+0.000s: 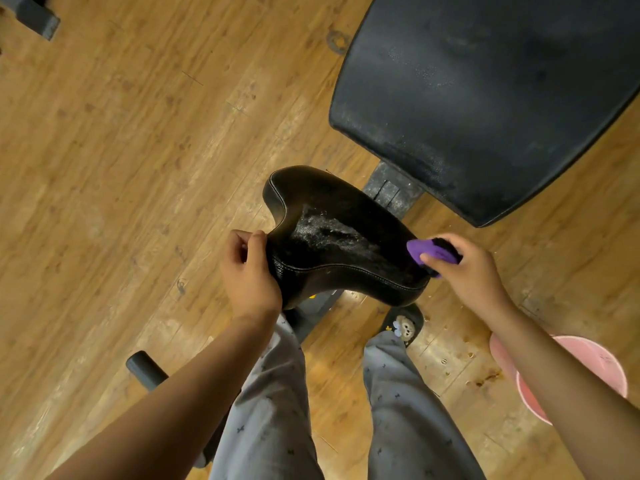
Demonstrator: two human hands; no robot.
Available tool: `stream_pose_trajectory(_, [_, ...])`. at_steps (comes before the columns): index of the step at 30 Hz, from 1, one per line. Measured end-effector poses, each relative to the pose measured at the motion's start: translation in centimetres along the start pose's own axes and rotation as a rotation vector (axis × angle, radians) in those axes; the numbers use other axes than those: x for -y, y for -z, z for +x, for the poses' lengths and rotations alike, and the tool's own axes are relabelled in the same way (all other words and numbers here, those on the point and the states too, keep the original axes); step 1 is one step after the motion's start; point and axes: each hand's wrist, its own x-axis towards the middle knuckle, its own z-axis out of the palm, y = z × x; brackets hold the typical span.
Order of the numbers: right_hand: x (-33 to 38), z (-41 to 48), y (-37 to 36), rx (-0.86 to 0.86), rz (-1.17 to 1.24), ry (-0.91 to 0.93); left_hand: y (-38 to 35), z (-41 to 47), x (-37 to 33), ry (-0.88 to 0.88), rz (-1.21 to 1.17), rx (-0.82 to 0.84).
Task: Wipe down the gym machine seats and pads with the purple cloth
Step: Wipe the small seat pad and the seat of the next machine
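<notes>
Right hand (474, 271): fingers and thumb curled round the bunched purple cloth (424, 251), thumb on top, pressing it to the seat's right-hand edge
Purple cloth: wadded small, so only a narrow face meets the vinyl; its far end is dark, perhaps wet or in shadow, I cannot tell which
Left hand (247, 271): grasping the opposite side of the seat (332, 244) at its notch, thumb over the top seam, fingers curled
Seat: black and saddle-shaped, with a pale speckled wet patch down the middle, between the two hands
Step in hand: judged to be wiping this seat, with the cloth at the start or end of a pass
Doing it well: open the cloth to a broader face, draw it across the speckled patch in overlapping strokes toward the bracing hand, then run it along the stitched rim and under the lip; brace firmly so the seat does not swivel
Back pad (485, 91): large, black, beyond the seat, dotted with specks; probably next
Pink bucket (606, 372): on the wooden floor (138, 168), partly behind the right forearm, near for rinsing
</notes>
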Motion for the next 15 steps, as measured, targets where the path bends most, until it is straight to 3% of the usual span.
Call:
stream_pose_trajectory(5, [1.0, -4.2, -0.6, -0.025, -0.015, 0.049, -0.1, -0.2, -0.3, -0.015, 0.047, 0.001])
stream_pose_trajectory(10, [1.2, -2.9, -2.4, -0.329, 0.052, -0.132, -0.1, -0.2, -0.3, -0.018, 0.039, 0.008])
stream_pose_trajectory(15, [5.2, -6.0, -6.9, -0.334, 0.113, 0.021, 0.0, 0.0, 0.0, -0.027, 0.019, 0.012])
